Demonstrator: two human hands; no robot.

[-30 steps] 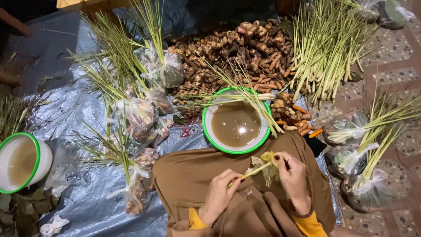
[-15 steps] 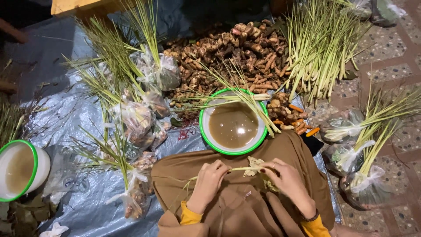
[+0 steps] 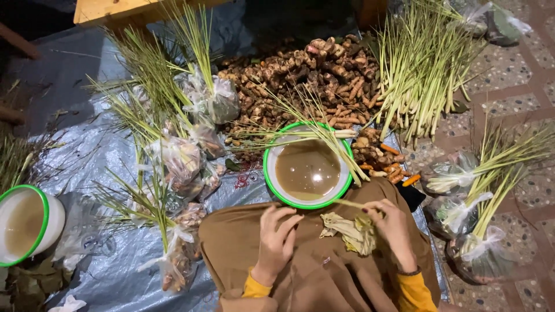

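Note:
My left hand (image 3: 276, 240) rests flat on the brown cloth (image 3: 231, 263) over my lap, fingers apart, holding nothing. My right hand (image 3: 394, 231) lies on the cloth too, its fingers pinching a thin pale green lemongrass stalk (image 3: 348, 204) that points left toward the bowl. Between the hands sits a small heap of yellowish peeled husks (image 3: 351, 231). Just beyond the lap stands a white bowl with a green rim (image 3: 272, 173) holding murky brown water, with several lemongrass stalks (image 3: 332, 144) laid across its right side.
A pile of brown roots (image 3: 300, 75) lies behind the bowl. A heap of loose lemongrass (image 3: 416, 69) lies to the right of it. Clear bags stuffed with roots and lemongrass stand at left (image 3: 179, 162) and right (image 3: 474, 231). A second green-rimmed bowl (image 3: 23, 225) sits far left on the grey tarp (image 3: 75, 144).
Both hands held the stalk and peeled it; now my left hand has let go and lies flat, the husks sit on the cloth, and the right hand alone keeps the stalk.

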